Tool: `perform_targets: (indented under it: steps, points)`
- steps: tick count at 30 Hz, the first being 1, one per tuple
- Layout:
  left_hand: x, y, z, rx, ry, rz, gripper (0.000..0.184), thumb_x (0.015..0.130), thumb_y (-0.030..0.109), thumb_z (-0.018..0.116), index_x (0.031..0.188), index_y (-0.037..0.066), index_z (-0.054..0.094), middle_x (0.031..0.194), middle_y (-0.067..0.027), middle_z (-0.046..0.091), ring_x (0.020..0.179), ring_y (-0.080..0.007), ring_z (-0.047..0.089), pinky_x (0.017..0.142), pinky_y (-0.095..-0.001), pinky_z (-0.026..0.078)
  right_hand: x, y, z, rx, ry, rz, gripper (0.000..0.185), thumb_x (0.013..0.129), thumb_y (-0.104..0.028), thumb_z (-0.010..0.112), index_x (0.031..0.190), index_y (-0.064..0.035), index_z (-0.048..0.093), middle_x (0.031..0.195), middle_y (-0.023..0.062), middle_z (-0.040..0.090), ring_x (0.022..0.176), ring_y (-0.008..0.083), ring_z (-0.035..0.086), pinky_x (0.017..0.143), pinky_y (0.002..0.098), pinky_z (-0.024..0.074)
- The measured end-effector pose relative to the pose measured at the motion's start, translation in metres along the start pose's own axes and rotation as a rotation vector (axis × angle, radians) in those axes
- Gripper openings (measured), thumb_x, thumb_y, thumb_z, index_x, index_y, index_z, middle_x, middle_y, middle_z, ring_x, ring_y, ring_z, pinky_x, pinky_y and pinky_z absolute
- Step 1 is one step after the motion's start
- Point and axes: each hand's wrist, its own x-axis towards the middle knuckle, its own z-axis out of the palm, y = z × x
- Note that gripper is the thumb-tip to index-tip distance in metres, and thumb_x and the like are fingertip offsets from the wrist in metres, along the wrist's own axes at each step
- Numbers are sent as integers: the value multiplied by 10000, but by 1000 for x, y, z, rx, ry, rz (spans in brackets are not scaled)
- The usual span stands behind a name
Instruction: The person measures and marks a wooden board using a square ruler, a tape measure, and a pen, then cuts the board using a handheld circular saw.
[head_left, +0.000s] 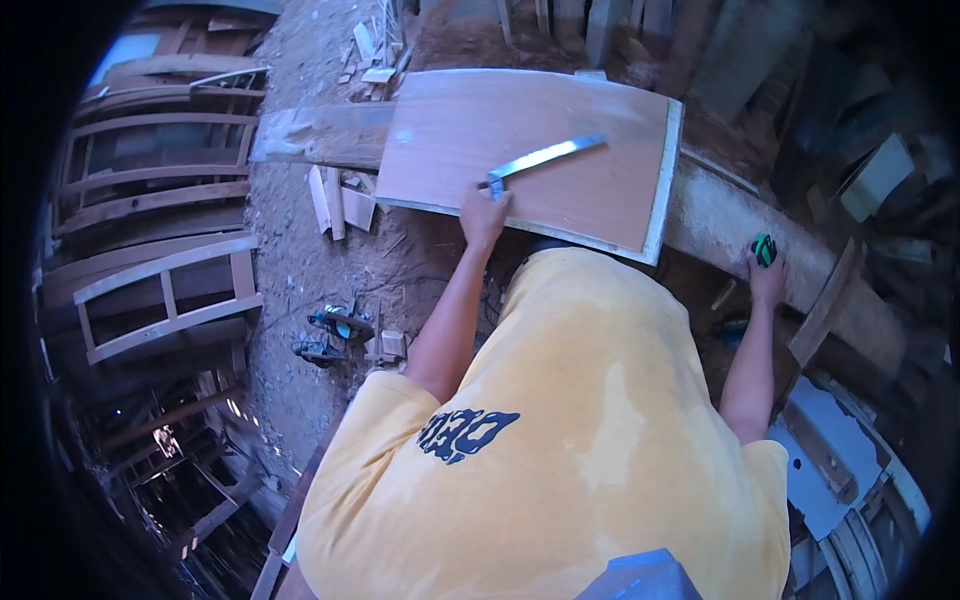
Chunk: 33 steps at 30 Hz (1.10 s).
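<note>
My left hand (484, 217) is closed around the stock of a metal try square (548, 157) at the near edge of a flat wooden panel (450, 125). The square's shiny blade slants up and to the right across the panel's face. Off to the right, my right hand (768, 280) grips a green and black tape measure (764, 250) over the wooden bench. The tape measure is apart from the panel. Pale strips run along the panel's right and near edges.
The panel lies across a long plank bench (715, 215). Wooden frames (170, 300) stack up at the left. Offcuts (340, 205) and a dark power tool (335, 330) lie on the dusty ground. More boards (880, 180) crowd the right side.
</note>
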Motion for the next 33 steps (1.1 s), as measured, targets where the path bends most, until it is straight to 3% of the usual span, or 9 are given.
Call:
perform_targets:
  steps: [5, 8, 10, 13, 21, 25, 27, 31, 33]
  points:
    - [-23, 73, 47, 15, -376, 217, 604, 807, 412, 807, 1234, 9, 663, 1051, -230, 734, 1003, -365, 717, 884, -460, 554, -12, -2, -15, 195, 54, 87, 774, 840, -587, 752, 1313, 5, 599, 1302, 249, 651, 1254, 372, 605, 1049, 481, 462]
    - [-47, 128, 85, 111, -473, 474, 513, 829, 377, 803, 1138, -5, 656, 1096, -234, 717, 1017, -369, 708, 855, -483, 555, -29, 9, -17, 654, 87, 226, 579, 906, -494, 702, 1179, 14, 661, 1141, 179, 712, 1171, 315, 649, 965, 403, 487]
    - [-69, 164, 108, 158, -513, 600, 470, 855, 363, 776, 1109, -4, 628, 1099, -235, 703, 998, -394, 702, 847, -503, 557, -66, 4, -39, 1317, 62, 376, 390, 957, -400, 635, 1092, -40, 695, 1052, 95, 711, 1033, 243, 681, 858, 354, 492]
    - [-104, 216, 133, 193, -706, 694, 468, 905, 334, 708, 1208, 7, 566, 1073, -238, 684, 947, -421, 704, 846, -511, 566, -109, 15, -50, 1702, 22, 422, 375, 985, -351, 587, 1180, -43, 669, 1068, 63, 702, 967, 193, 672, 811, 360, 509]
    - [-145, 188, 249, 151, -561, 1150, 473, 927, 347, 692, 1252, 11, 615, 1075, -209, 707, 929, -380, 729, 837, -475, 581, -165, -14, -79, 1632, 49, 544, 421, 1036, -465, 582, 1203, -85, 647, 1078, 51, 689, 965, 179, 663, 814, 334, 508]
    - [-139, 176, 183, -251, -1107, 762, 417, 968, 327, 699, 1224, 0, 668, 1028, -180, 736, 920, -312, 742, 844, -413, 586, -163, -56, -68, 1320, 21, 317, 419, 1018, -415, 648, 1171, -25, 666, 1126, 84, 662, 1042, 208, 614, 929, 344, 477]
    - [-127, 161, 145, -645, -1650, 233, 385, 998, 289, 704, 1228, -19, 678, 985, -150, 745, 926, -237, 740, 845, -358, 588, -160, -75, -57, 948, -235, -71, 413, 976, -382, 715, 1153, -15, 642, 1074, 133, 650, 1051, 271, 608, 940, 390, 471]
    - [-82, 112, 78, -611, -1391, -80, 446, 971, 249, 759, 1271, -62, 649, 1015, -121, 735, 918, -181, 727, 823, -296, 582, -162, -158, -70, 587, -223, -653, 380, 886, -303, 788, 1068, -17, 616, 1013, 177, 617, 975, 355, 564, 891, 464, 471]
    - [-60, 86, 57, -580, -1331, -137, 488, 944, 235, 794, 1295, -63, 632, 1064, -111, 729, 907, -160, 719, 820, -277, 575, -166, -195, -70, 655, -395, -674, 381, 853, -295, 808, 1038, -18, 624, 992, 156, 612, 970, 355, 556, 885, 466, 469]
